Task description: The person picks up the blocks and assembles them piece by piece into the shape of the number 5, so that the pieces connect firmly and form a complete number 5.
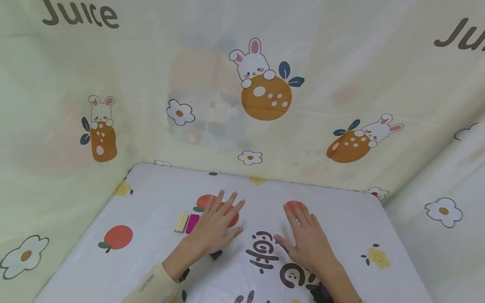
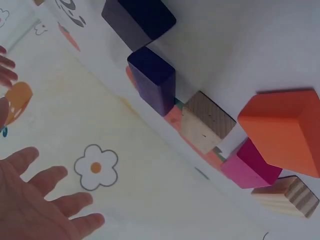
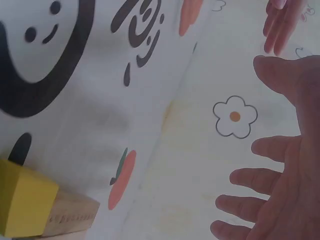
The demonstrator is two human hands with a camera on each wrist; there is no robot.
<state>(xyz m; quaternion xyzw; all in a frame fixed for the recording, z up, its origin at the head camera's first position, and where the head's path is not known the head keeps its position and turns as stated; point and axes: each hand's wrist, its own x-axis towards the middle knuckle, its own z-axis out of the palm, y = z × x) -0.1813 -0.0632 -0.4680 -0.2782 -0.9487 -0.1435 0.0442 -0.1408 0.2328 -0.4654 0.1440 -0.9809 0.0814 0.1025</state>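
My left hand [image 1: 217,225], fingers spread, hovers palm down above the table, beside a pale wooden block [image 1: 181,222] and a magenta block [image 1: 192,223]. A dark block [image 1: 216,255] shows partly from under that hand. In the left wrist view an orange block [image 2: 282,130], a purple block [image 2: 152,82], a dark navy block [image 2: 140,22] and a brown wooden block [image 2: 207,122] stand near the hand. My right hand [image 1: 307,240] is held out flat, holding nothing. A yellow block [image 3: 27,200] and a wooden block [image 3: 70,215] appear in the right wrist view.
A white cloth with printed fruit, flowers and lettering covers the table [image 1: 151,252]. Cream curtains [image 1: 212,139] with rabbits and flowers enclose it at the back and both sides. A dark object [image 1: 322,293] lies partly hidden by the right wrist.
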